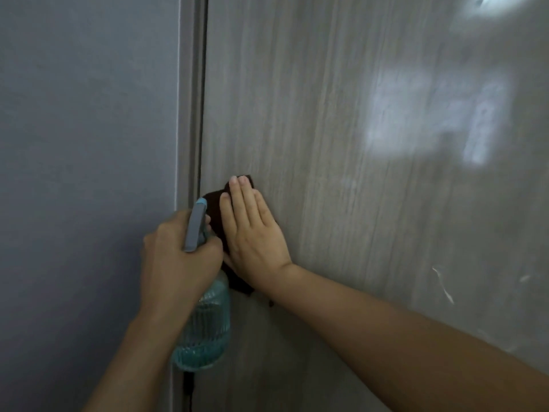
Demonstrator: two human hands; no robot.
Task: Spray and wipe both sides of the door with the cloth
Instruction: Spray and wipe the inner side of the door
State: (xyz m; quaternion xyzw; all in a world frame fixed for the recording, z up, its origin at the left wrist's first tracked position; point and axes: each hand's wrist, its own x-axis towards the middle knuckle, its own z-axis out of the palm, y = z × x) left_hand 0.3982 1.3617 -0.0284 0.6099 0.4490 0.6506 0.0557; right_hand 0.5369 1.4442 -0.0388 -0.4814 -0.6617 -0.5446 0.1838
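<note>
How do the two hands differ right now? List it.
The left hand is curled round the spray bottle, gripping its neck below the grey trigger head; the right hand lies flat with straight fingers. The left hand holds the bottle just off the door, near its edge; the right hand presses the dark cloth against the door. Both sit close together at the same height.

Dim, soft, bluish light, pale reflected glare on door [386,203], slight blur

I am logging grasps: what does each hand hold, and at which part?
The left hand grips the spray bottle around its neck, below the grey trigger head. The right hand holds nothing; its flat fingers press the dark cloth against the door.
</note>
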